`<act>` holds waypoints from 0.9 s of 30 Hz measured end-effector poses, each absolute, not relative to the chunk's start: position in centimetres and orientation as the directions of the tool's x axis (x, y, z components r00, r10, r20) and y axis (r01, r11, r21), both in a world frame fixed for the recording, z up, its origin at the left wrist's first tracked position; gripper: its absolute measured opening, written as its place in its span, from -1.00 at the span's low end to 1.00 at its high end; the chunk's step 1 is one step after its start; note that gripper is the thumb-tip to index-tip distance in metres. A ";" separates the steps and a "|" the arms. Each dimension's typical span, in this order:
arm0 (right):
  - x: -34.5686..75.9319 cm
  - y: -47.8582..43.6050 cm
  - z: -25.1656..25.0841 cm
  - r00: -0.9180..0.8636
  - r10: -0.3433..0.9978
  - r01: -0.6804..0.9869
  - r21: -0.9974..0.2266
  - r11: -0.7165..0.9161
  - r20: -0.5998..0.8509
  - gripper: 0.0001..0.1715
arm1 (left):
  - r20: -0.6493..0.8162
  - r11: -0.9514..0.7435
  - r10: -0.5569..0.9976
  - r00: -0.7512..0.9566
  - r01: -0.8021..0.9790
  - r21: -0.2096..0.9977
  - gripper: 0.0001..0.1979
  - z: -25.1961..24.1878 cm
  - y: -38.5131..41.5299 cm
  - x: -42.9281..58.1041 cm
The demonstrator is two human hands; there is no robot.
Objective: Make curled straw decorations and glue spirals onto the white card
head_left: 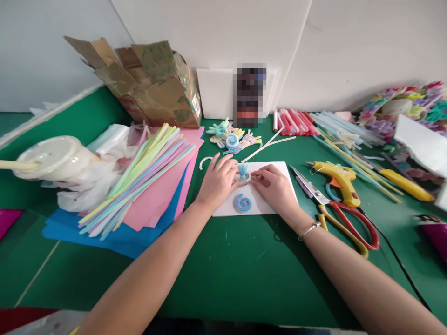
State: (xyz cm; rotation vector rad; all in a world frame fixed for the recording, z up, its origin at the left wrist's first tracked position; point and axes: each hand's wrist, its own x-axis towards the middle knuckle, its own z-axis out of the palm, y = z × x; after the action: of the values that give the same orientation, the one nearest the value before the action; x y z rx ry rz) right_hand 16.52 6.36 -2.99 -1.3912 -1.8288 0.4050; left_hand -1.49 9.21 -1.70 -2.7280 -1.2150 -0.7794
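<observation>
Over a white card (223, 208) on the green table, my left hand (218, 179) and my right hand (274, 186) meet at a small pipe-cleaner figure (243, 172) in blue and cream. Both hands have their fingers closed on its edges, the left from one side and the right from the other. Fingertips cover part of the figure. Below it on the card lies a flat blue and purple pipe-cleaner spiral (243, 203). A curved white pipe-cleaner piece (205, 161) rests beside my left hand.
Finished pipe-cleaner shapes (230, 139) sit behind the card. Scissors (335, 204) and a yellow glue gun (337, 179) lie at right, near a yellow cutter (407, 184). Pipe cleaners (139, 177) cover pink sheets at left, beside a lidded cup (59, 158). A cardboard box (153, 83) stands behind.
</observation>
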 end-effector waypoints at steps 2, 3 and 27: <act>16.5 6.3 -2.9 -0.099 0.911 0.657 -0.661 0.362 0.401 -0.89 | 0.463 -0.665 0.712 0.528 0.719 0.202 -0.74 -1.8 9.1 -1.5; 16.5 6.3 -2.9 -0.102 0.910 0.653 -0.663 0.367 0.403 -0.88 | 0.457 -0.650 0.730 0.509 0.723 0.233 -0.75 -1.8 9.1 -1.5; 15.0 6.1 -2.8 0.046 0.974 0.561 -0.812 0.159 0.223 -0.82 | 0.215 -0.414 0.906 0.364 0.663 0.624 -0.73 -2.2 9.9 -1.9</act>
State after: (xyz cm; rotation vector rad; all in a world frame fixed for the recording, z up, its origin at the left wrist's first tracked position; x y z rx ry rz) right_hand 15.01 6.13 -2.76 -1.5046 -1.6199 0.6371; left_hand -1.93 9.90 -2.25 -2.9287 -1.8170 -1.0068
